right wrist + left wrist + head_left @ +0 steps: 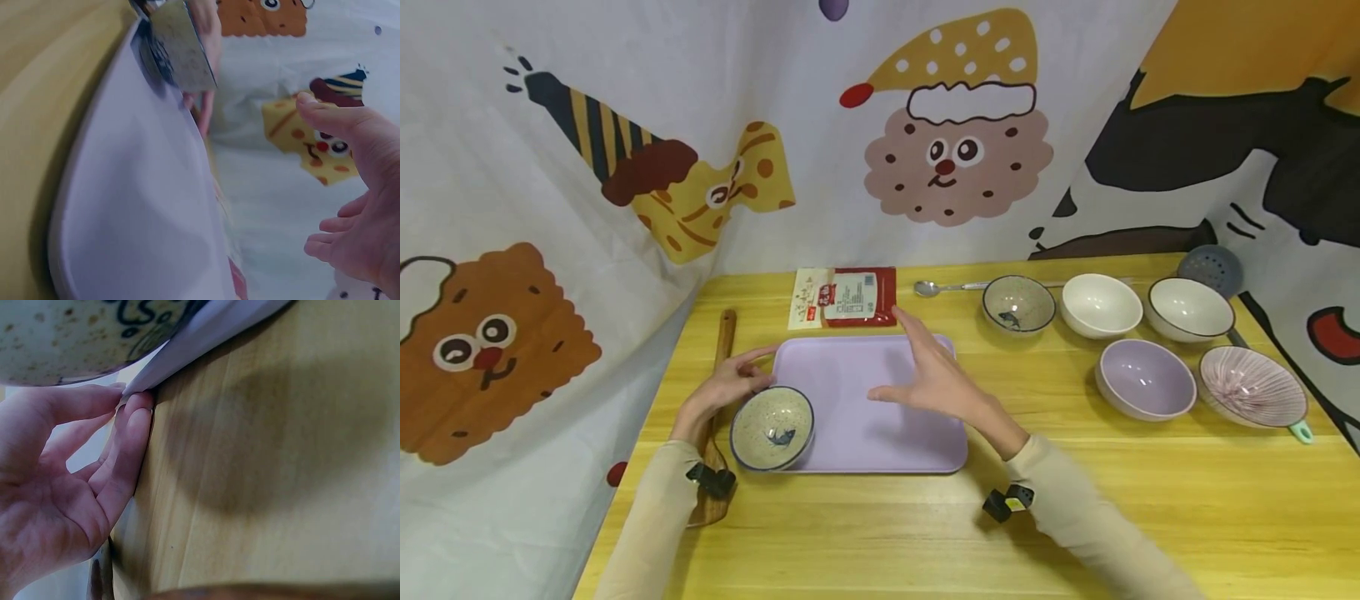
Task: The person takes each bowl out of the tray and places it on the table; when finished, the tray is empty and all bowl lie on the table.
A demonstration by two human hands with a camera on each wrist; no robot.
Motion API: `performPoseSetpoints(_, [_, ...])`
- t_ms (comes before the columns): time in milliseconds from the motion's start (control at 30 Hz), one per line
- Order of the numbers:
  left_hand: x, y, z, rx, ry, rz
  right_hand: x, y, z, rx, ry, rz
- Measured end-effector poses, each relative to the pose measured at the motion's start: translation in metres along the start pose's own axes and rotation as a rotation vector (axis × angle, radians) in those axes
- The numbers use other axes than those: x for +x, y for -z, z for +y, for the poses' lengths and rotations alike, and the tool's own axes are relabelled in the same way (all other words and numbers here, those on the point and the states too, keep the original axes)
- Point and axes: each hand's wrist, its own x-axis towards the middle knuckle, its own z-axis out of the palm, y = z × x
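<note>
A lilac tray [880, 425] lies on the wooden table, and a speckled bowl [771, 417] with a blue fish drawn inside stands at its left end. My left hand [730, 385] is at the tray's left edge beside the bowl; in the left wrist view its thumb and fingers [128, 447] pinch the tray's rim just under the bowl. Over the right part of the tray hovers my right hand [936, 379], thumb and fingers spread, holding nothing. The right wrist view shows this hand [359, 187] apart from the tray [137, 206].
Left of the tray, a wooden spatula [726, 333] passes under the left forearm. Behind the tray lie a red and cream packet [842, 297] and a metal spoon [928, 288]. Several bowls, including a lilac bowl [1146, 379], and a grey skimmer [1212, 269] occupy the right side.
</note>
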Motion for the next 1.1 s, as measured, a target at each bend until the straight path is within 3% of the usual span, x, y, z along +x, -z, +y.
performPoseSetpoints(533, [0.0, 0.0, -0.001, 0.007, 0.008, 0.02, 0.014, -0.065, -0.028, 0.068, 0.158, -0.2])
performPoseSetpoints(767, [0.0, 0.0, -0.002, -0.017, -0.004, 0.011, 0.017, -0.091, -0.035, 0.039, 0.243, -0.276])
performPoseSetpoints(1100, [-0.001, 0.002, -0.002, 0.003, -0.009, 0.003, 0.02, -0.117, -0.043, 0.079, 0.317, -0.326])
